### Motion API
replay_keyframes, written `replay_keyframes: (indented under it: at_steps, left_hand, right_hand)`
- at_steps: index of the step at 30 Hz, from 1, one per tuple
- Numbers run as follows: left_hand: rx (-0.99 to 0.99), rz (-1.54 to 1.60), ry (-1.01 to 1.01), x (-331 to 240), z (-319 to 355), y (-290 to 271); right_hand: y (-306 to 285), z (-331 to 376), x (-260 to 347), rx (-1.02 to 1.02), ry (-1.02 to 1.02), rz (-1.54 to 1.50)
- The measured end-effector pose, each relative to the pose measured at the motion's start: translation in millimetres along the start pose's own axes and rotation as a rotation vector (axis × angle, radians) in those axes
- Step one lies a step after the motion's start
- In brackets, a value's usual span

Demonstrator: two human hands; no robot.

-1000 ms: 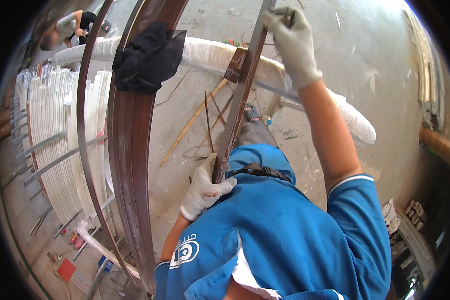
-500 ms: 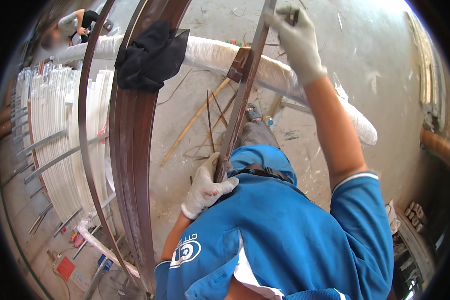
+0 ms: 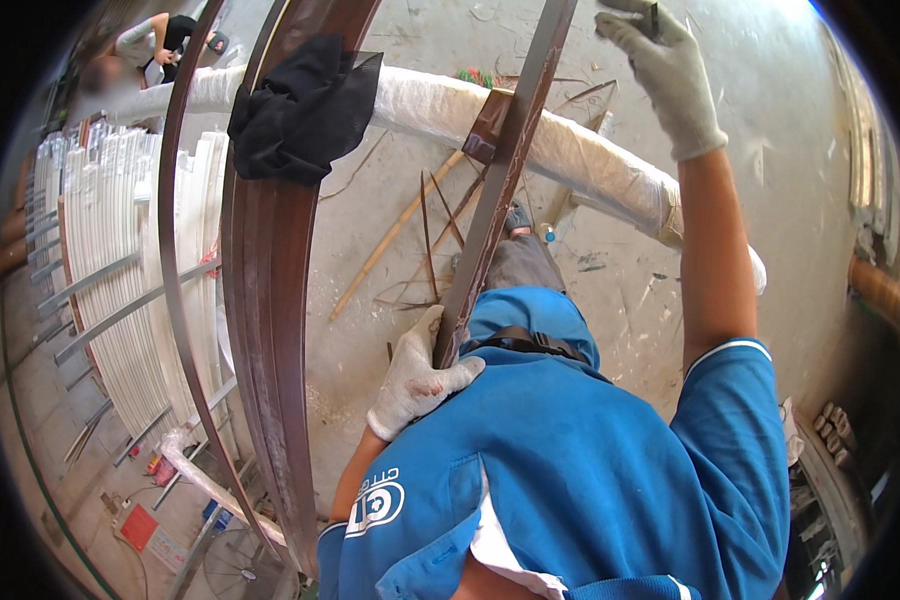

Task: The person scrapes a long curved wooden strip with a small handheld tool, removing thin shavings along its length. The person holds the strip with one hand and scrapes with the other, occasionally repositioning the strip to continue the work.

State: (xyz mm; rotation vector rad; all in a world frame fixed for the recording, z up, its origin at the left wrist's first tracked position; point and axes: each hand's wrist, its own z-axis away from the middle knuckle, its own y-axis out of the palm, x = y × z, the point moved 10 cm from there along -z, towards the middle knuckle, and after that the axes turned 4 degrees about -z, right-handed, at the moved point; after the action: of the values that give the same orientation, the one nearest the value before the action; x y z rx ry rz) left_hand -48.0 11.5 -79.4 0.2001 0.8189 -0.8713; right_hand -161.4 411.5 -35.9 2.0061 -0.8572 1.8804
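My left hand (image 3: 417, 378), in a whitish work glove with a reddish stain, grips the near end of a long, narrow dark brown strip (image 3: 505, 180). The strip slants away from my waist to the top edge, over a plastic-wrapped beam (image 3: 580, 160). Under it, a short brown piece (image 3: 486, 127) lies on that beam. My right hand (image 3: 670, 85), also gloved, is raised to the right of the strip, apart from it. Its fingers are bent around something small and dark that I cannot make out.
Left of me stand wide brown profiles (image 3: 270, 330) with a black cloth (image 3: 305, 110) draped over them, and a thin curved brown strip (image 3: 169, 210). Farther left is a stack of white profiles (image 3: 120, 290). A person (image 3: 155, 45) is at the far left. A wooden stick (image 3: 395, 235) lies on the floor.
My right hand has moved right, away from the strip. The strip's far part has shifted slightly right, while my left hand keeps its hold on the near end.
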Motion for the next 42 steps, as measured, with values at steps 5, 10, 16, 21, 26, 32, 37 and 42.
replay_keyframes:
  at_steps: [5,10,16,21,26,32,37,42]
  left_hand:
    - [-0.048,-0.072,-0.001,-10,3,-2]
    - [-0.024,-0.026,-0.024,-12,2,0]
    - [0.001,0.028,0.002,-8,1,4]
    - [0.019,0.125,-0.021,2,0,5]
    - [0.006,0.183,-0.045,4,2,4]
    - [-0.114,0.049,0.131,-16,2,-3]
    - [-0.143,-0.133,0.115,-21,0,-4]
    - [-0.119,-0.191,0.079,-24,1,-1]
  right_hand:
    - [46,36,-17,0.075,0.387,-0.328]
    - [76,45,-28,0.118,0.483,-0.683]
    - [77,50,-25,0.173,0.522,-0.767]
    - [84,46,-26,0.318,0.522,-0.841]
    - [79,52,-17,0.316,0.486,-0.722]
    - [52,55,-1,0.170,0.396,-0.359]
    - [56,44,-24,0.156,0.462,-0.392]
    - [66,47,-38,0.313,0.551,-0.660]
